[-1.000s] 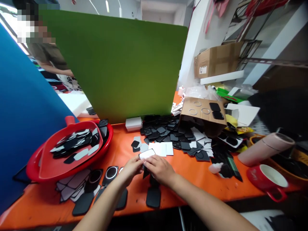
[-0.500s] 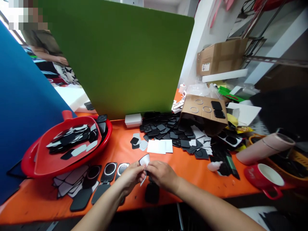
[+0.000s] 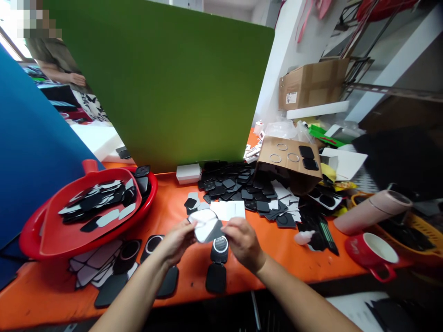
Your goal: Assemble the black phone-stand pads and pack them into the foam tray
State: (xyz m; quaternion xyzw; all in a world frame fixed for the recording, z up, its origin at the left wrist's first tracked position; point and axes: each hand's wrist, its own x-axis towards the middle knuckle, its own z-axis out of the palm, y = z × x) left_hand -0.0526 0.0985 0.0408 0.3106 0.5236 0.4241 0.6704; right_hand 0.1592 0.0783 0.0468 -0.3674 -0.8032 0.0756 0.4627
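Observation:
Between my hands is a thin rounded pad [image 3: 205,217], white on its upper face with a dark edge and a grey section at its lower right. My left hand [image 3: 179,243] pinches its left side. At the grey corner are the closed fingertips of my right hand [image 3: 244,243]. Whether the grey section is a separate layer, I cannot tell. Just below the pad lies an unfolded black hinged case [image 3: 216,278] with a silver ring on its upper half. Similar black cases [image 3: 168,282] lie to the left, partly hidden by my left arm.
At left, a red tray [image 3: 51,230] of black and white pads rests on a red basin [image 3: 29,237]. Black pieces [image 3: 228,183] are heaped before the green partition [image 3: 166,92]. A cardboard box [image 3: 268,152], a pink flask [image 3: 372,212] and a red mug [image 3: 367,258] stand at right.
The pad was bent between my fingers and now lies flatter, its white face spread out. My right hand has moved right, away from my left, uncovering the black case below.

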